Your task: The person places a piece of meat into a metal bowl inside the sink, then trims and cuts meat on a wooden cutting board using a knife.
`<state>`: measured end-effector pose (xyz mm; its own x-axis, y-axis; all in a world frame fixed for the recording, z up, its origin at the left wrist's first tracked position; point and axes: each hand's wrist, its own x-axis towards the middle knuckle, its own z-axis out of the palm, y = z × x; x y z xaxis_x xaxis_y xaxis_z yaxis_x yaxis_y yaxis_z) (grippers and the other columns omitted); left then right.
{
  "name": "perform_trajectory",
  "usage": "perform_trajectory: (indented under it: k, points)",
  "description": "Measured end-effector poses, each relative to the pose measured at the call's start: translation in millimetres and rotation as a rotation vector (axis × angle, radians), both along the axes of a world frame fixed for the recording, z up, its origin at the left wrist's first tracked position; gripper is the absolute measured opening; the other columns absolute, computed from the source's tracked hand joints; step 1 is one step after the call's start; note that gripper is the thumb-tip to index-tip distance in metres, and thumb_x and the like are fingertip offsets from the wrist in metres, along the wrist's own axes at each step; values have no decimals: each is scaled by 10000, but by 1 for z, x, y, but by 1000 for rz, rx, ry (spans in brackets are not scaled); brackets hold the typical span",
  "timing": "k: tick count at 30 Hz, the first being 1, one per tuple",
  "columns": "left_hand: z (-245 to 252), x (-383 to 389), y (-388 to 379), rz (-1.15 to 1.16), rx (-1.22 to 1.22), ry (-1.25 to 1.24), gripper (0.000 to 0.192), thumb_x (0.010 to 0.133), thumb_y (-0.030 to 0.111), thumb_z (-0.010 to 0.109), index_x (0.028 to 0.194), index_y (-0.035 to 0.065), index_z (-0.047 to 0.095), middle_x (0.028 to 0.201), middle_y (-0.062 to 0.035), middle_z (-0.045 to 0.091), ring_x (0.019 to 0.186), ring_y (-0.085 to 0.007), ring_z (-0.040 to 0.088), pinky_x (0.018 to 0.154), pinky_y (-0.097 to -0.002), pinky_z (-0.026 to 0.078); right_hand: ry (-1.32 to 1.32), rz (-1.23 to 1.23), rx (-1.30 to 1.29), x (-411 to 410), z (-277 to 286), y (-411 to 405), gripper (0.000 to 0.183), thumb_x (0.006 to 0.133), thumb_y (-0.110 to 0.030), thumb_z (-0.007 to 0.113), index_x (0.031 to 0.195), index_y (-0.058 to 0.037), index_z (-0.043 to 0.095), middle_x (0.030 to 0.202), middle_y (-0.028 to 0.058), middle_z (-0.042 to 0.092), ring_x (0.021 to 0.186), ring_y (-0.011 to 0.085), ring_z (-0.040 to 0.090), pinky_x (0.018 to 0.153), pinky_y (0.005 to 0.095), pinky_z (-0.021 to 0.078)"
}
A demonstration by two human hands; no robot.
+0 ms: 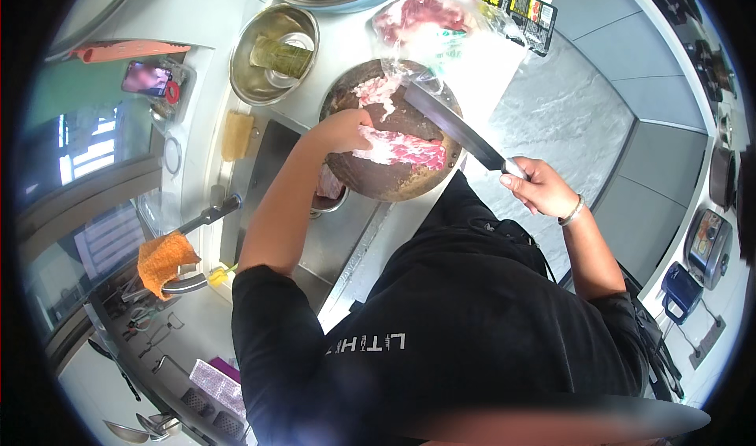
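A long piece of raw marbled meat (407, 149) lies across a round wooden chopping block (390, 183). My left hand (348, 131) grips the meat at its left end, fingers curled over it. In my right hand (534, 187) is the pale handle of a cleaver (452, 124), its broad dark blade tilted over the block's right part, apart from the meat. Pale trimmings of fat and meat (378, 93) sit in a small heap on the block's far side. Behind the block, a clear plastic bag (455, 44) partly covers a larger raw meat piece (422, 17).
Left of the block stands a steel bowl (236, 68) with a green leafy bundle (280, 58) inside. The sink (331, 242) holds a small bowl with meat (329, 189), partly hidden by the block. A black printed package (520, 14) lies at the counter's far right edge. An orange cloth (168, 260) hangs on the faucet.
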<state>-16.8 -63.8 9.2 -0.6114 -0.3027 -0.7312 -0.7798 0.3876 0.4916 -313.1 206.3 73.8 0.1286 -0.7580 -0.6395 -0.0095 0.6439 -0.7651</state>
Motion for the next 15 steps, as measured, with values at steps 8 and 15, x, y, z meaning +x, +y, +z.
perform_trajectory:
  k: [8,15]
  points:
    - [-18,14,90,507,-740,440,304,749,178,774,961,41,606,881,-116,636,807,-237,622,725,-361,492,155,91,27,-3,-9,-9,336,939,-365,646,941,-29,629,521,-33,426,439,71,446,433,267,370]
    - [-26,-50,171,962,-408,451,291,762,186,755,922,79,537,759,-77,563,682,-286,585,635,-406,468,625,418,-248,-23,-7,-36,450,890,-459,654,819,-20,590,587,146,512,567,322,538,569,401,430]
